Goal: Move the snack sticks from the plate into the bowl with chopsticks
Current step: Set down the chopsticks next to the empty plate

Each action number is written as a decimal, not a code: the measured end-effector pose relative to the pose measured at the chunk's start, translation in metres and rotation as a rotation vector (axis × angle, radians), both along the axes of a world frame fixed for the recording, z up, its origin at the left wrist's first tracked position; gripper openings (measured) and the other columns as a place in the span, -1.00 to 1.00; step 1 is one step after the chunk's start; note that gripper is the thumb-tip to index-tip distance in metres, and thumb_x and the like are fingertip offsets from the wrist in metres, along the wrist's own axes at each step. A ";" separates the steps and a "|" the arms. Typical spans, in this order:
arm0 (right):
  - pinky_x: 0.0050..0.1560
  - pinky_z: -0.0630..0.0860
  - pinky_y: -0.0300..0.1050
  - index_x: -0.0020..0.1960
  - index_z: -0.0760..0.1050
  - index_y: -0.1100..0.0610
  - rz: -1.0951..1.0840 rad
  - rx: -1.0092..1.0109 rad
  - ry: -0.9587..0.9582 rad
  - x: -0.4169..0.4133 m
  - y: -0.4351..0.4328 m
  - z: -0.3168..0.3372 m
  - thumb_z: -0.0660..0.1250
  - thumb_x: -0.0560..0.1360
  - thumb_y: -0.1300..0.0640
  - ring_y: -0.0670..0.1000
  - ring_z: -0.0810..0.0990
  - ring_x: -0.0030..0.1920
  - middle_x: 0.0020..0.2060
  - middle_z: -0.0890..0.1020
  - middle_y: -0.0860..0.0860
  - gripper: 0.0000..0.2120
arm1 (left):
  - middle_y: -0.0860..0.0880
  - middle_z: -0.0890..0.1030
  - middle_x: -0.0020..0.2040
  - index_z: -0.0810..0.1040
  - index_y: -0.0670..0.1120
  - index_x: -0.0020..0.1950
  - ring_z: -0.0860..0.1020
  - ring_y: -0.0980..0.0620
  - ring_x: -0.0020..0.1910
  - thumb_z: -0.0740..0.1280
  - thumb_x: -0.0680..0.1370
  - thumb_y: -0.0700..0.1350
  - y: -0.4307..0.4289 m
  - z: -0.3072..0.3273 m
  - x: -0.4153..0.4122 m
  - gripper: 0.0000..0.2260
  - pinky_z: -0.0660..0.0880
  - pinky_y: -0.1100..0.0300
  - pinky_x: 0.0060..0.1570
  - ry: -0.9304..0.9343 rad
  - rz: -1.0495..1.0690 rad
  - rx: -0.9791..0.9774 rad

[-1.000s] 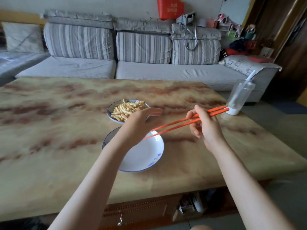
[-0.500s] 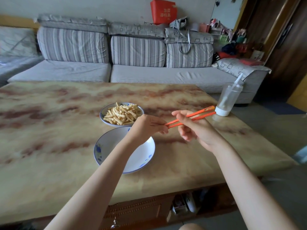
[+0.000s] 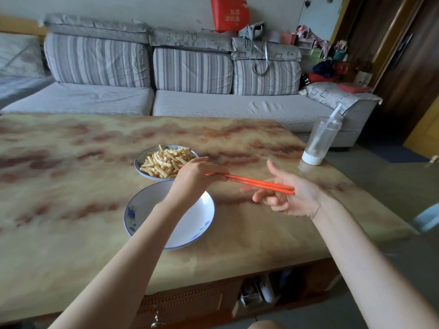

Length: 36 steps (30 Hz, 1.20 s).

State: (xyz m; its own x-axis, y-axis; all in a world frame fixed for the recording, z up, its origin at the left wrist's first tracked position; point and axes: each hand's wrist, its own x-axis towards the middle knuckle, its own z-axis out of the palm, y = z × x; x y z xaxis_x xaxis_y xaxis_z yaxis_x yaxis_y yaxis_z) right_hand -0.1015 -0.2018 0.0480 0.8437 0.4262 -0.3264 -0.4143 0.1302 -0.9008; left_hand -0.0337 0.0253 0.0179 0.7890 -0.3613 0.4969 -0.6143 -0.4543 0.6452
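Bottle (image 3: pixel 321 138) beyond right hand (image 3: pixel 293 197) and chopsticks (image 3: pixel 259 184)

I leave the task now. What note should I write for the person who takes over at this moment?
Left hand grips the chopsticks near the front; tips reach over the plate. Right hand lies under their rear ends, thumb lifted; its grip is unclear.
Snack sticks all on the plate; bowl looks empty.
Done: nothing moved. Left: every stick.

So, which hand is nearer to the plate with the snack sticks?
The left. The left hand grips the chopsticks at the right edge of the plate; the right hand is farther right, at the chopsticks' other ends.
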 end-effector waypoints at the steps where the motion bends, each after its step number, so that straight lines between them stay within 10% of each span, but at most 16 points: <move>1: -0.64 0.29 -0.38 0.25 0.45 0.42 -0.006 -0.046 0.000 -0.001 0.003 0.001 0.05 0.56 -0.16 -0.16 0.44 -0.57 -0.33 0.61 0.07 -0.34 | -0.02 0.71 -0.08 0.72 -0.05 0.01 0.50 -0.03 0.24 0.44 0.47 -0.16 -0.001 0.001 -0.001 -0.85 0.34 0.19 0.21 -0.031 -0.009 0.023; 4: -0.63 0.19 -0.39 0.25 0.39 0.39 -0.009 -0.053 0.024 -0.003 0.011 -0.003 0.14 0.57 0.13 -0.19 0.25 -0.62 -0.38 0.40 -0.01 -0.61 | -0.06 0.71 -0.09 0.73 -0.13 -0.07 0.50 0.15 -0.03 0.44 0.41 -0.13 -0.004 -0.007 0.003 -0.85 0.42 -0.09 0.23 -0.122 -0.075 -0.001; 6: -0.63 0.13 -0.38 0.19 0.41 0.38 -0.084 -0.085 0.032 -0.003 0.017 -0.011 0.12 0.60 0.22 -0.20 0.21 -0.63 -0.40 0.34 0.00 -0.73 | -0.05 0.67 0.11 0.71 -0.10 0.00 0.51 0.13 0.21 0.44 0.39 -0.10 -0.004 -0.017 0.009 -0.79 0.34 -0.16 0.32 -0.081 -0.067 0.039; 10: -0.67 0.11 -0.34 0.02 0.43 0.31 -0.314 -0.295 -0.047 0.001 0.038 -0.038 0.14 0.62 0.28 -0.14 0.28 -0.67 -0.44 0.42 0.06 -0.87 | -0.06 0.56 0.29 0.58 -0.06 0.26 0.43 -0.07 0.37 0.47 0.43 -0.24 -0.005 -0.035 0.007 -0.59 0.31 0.21 0.30 0.035 0.021 0.037; 13: -0.66 0.07 -0.36 -0.07 0.43 0.24 -0.403 -0.560 -0.134 0.003 0.052 -0.056 0.18 0.61 0.25 -0.12 0.30 -0.70 -0.47 0.46 0.06 -0.89 | -0.01 0.62 0.21 0.62 -0.05 0.21 0.46 -0.01 0.32 0.38 0.50 -0.27 -0.006 -0.046 -0.001 -0.70 0.24 0.41 0.10 0.057 0.033 0.080; 19: -0.60 0.23 -0.27 -0.34 0.40 0.18 -0.408 -0.847 -0.243 0.008 0.068 -0.085 0.18 0.60 0.13 -0.01 0.32 -0.64 -0.42 0.57 0.27 -0.66 | 0.06 0.62 0.19 0.61 0.03 0.23 0.38 0.00 0.38 0.23 0.60 -0.15 -0.006 -0.055 -0.009 -0.73 0.14 0.17 0.33 0.033 -0.028 0.316; 30: -0.12 0.46 -0.01 -0.12 0.38 0.13 -0.443 -1.274 -0.345 0.006 0.079 -0.098 0.29 0.51 -0.01 0.19 0.59 -0.06 -0.11 0.57 0.11 -0.79 | 0.25 0.52 0.29 0.55 0.15 0.27 0.13 0.15 0.52 0.14 0.64 -0.04 -0.011 -0.068 -0.010 -0.72 -0.31 0.02 0.48 0.011 -0.036 0.568; 36: -0.01 0.47 -0.04 0.06 0.49 0.18 -0.470 -1.217 -0.326 0.002 0.064 -0.095 0.40 0.48 -0.01 0.11 0.56 0.01 -0.04 0.57 0.05 -0.70 | 0.20 0.55 0.27 0.59 0.08 0.24 0.20 0.07 0.48 0.18 0.63 -0.08 -0.011 -0.068 -0.008 -0.74 -0.12 0.14 0.44 -0.016 -0.101 0.515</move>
State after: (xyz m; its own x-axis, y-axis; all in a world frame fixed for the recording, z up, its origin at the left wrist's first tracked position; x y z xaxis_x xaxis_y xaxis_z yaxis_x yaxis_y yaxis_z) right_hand -0.0995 -0.1375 -0.0471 0.9400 -0.3381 -0.0457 -0.2979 -0.7481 -0.5929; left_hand -0.0419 0.0140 -0.0497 0.7311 -0.6361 0.2467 -0.6797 -0.6477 0.3443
